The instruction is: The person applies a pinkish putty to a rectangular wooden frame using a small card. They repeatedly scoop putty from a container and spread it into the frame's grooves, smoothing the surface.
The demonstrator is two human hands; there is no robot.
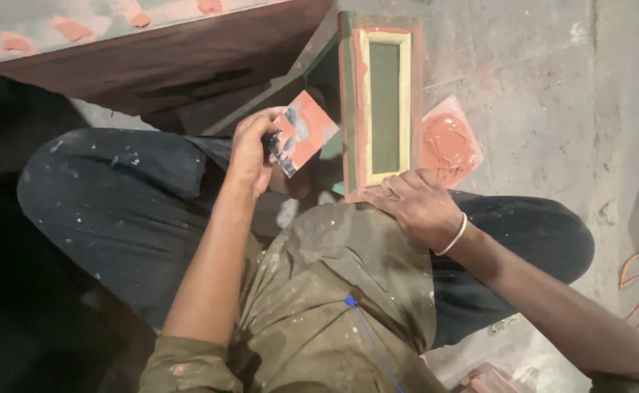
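Knees and paint-flecked trousers fill the near part of our view, and just above them our right hand (420, 206) rests with fingers spread flat on the near end of a long green panel (385, 105), pressing rather than gripping. Our left hand (250, 149) is closed around the handle of a scraper (303, 131), whose broad blade, smeared with reddish putty, tilts up and away toward the panel's left edge. As we judge it, the work is partway: putty already coats the panel's outer border, while the pale inner frame and green centre remain bare. The panel's long axis runs straight away from us. Just right of it lies a tile (449, 142) heaped with putty.
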